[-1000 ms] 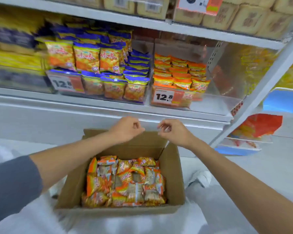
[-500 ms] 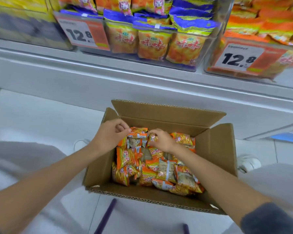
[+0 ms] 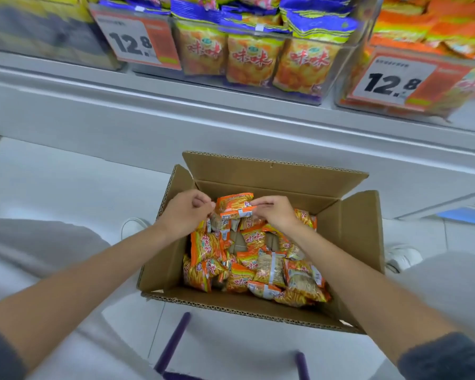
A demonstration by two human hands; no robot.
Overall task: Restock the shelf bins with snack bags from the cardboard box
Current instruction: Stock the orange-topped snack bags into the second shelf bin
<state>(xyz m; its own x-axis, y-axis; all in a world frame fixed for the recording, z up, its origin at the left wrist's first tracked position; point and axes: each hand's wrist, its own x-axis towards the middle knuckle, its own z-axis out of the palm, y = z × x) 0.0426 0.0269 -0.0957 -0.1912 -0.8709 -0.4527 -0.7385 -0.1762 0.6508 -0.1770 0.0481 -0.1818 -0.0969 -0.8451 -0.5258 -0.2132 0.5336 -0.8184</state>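
Shelving fills the top of my view, and at its left a price tag (image 3: pixel 137 41) reading 12.8 hangs on the front of a clear bin (image 3: pixel 337 75) of yellow bags with blue tops (image 3: pixel 254 60). Below, my left hand (image 3: pixel 185 212) reaches over the far left corner of the cardboard box (image 3: pixel 351 231), its fingers curled in and pinching the left edge of a small orange snack bag (image 3: pixel 235 205). I see that bag lifted just above the pile, near the box's far wall, stretched between both hands. My right hand (image 3: pixel 276 212) has its fingertips closed on the bag's right edge, the rest of the hand loosely curled. Under the hands, the loose orange bags (image 3: pixel 258 267) cover most of the box floor, with some bare cardboard between them. The box sits on the pale floor with its flaps open, the far flap standing upright. Further right, a second 12.8 tag (image 3: pixel 392 82) fronts a bin of orange bags (image 3: pixel 433 28) on the shelf.
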